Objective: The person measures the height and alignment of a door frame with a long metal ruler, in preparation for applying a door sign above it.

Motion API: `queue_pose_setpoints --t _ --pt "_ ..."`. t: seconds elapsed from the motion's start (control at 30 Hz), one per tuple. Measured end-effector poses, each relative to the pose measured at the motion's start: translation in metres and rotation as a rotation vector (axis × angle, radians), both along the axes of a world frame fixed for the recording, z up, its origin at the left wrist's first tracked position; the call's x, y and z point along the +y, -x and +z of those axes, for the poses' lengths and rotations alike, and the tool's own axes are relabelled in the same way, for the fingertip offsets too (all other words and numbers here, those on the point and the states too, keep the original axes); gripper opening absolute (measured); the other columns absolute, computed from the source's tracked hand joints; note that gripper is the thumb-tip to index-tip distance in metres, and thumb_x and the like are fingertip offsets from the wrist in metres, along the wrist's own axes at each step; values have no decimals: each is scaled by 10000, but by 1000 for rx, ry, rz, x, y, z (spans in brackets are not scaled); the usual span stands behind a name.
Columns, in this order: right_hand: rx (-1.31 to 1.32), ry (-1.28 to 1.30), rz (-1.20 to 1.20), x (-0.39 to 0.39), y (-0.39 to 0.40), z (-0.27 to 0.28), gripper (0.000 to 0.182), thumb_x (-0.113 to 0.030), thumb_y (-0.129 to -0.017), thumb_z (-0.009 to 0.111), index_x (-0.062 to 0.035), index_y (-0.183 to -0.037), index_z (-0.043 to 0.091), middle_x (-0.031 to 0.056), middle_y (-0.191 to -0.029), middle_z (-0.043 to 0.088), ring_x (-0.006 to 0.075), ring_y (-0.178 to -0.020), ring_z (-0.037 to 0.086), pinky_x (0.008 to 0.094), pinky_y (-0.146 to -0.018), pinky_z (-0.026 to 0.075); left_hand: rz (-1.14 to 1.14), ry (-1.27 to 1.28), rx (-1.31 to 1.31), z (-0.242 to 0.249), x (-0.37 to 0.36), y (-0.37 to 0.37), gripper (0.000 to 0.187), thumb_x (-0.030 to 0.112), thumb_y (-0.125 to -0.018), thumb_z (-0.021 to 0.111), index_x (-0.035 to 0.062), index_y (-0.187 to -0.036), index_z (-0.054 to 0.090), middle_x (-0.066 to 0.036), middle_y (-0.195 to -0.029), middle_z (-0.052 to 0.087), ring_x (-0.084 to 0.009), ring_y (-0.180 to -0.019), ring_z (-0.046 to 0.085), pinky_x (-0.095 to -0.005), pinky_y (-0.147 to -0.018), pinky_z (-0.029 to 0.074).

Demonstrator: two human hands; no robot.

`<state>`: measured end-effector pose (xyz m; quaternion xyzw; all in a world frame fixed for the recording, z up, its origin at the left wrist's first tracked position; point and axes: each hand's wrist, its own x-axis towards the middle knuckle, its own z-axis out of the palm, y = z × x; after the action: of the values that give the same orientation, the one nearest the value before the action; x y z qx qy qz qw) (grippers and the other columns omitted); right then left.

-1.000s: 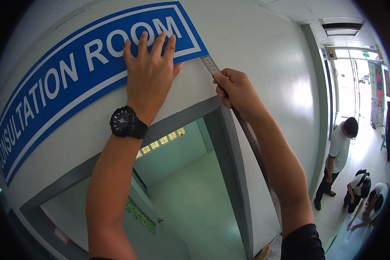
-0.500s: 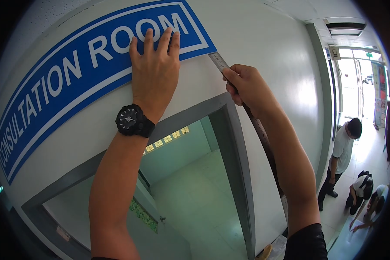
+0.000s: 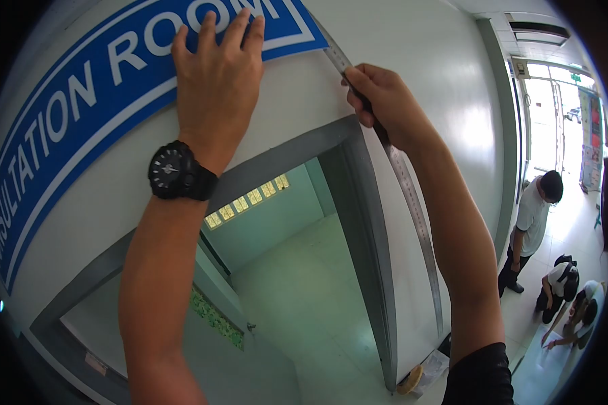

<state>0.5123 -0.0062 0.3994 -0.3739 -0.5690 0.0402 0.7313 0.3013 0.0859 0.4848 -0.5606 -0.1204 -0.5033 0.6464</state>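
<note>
A long blue sign [image 3: 100, 101] with white letters reading "CONSULTATION ROOM" lies against the wall above a doorway. My left hand [image 3: 219, 84], with a black watch [image 3: 175, 171] on the wrist, presses flat on the sign's right part, fingers spread over the last letters. My right hand [image 3: 384, 98] grips a long metal ruler [image 3: 413, 202] near its upper part, thumb on top. The ruler's upper end runs up along the sign's right edge, beside the lower right corner. Its lower length hangs down past the door frame, next to my right forearm.
Below the sign is a grey door frame [image 3: 355, 223] opening onto a pale green room. A plastic bag [image 3: 431, 371] lies on the floor by the wall. At right, one person [image 3: 534, 223] stands in a corridor; two others crouch near a pale sheet [image 3: 547, 371].
The sign and both hands sit higher or further left in view. The ruler's upper end now shows beside the sign's right edge, and its lower length has come out from behind my forearm.
</note>
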Motion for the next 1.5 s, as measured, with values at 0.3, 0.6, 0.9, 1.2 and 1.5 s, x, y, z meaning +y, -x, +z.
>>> queue_pose_setpoints --t 0.3,0.6,0.9,1.2,1.5 --pt "-63 -78 108 14 -4 18 339 -288 -1087 524 23 -1034 645 -10 -703 553 54 -549 462 215 -518 396 62 -39 11 2 7 5 530 196 -959 711 164 -1468 569 -54 -1514 558 -321 -1415 487 -595 -1167 324" --pt "-71 -40 -5 0 6 39 340 -269 -1084 521 29 -971 640 10 -650 532 63 -478 425 234 -465 379 17 -31 -20 3 -2 -1 518 186 -941 721 123 -1439 594 -71 -1463 598 -341 -1387 508 -594 -1146 363" --pt "-62 -17 -34 -11 12 43 331 -315 -1078 540 -13 -957 598 -32 -645 483 25 -459 375 196 -418 336 -43 -16 -8 3 -4 -3 483 187 -958 687 99 -1426 600 -87 -1467 591 -365 -1374 522 -588 -1132 373" --pt "-126 20 -214 -19 7 49 320 -354 -1083 540 -61 -969 603 -60 -625 472 12 -445 388 184 -403 322 -123 -101 -38 7 5 -7 451 189 -961 574 57 -1390 618 -140 -1437 591 -448 -1318 528 -615 -1085 373" --pt "-15 -39 76 4 30 22 300 -341 -1101 509 -57 -1023 568 -43 -640 467 37 -468 396 199 -438 326 -234 -44 -14 8 -8 -3 405 172 -941 620 7 -1306 674 -153 -1357 610 -454 -1293 514 -639 -1081 381"
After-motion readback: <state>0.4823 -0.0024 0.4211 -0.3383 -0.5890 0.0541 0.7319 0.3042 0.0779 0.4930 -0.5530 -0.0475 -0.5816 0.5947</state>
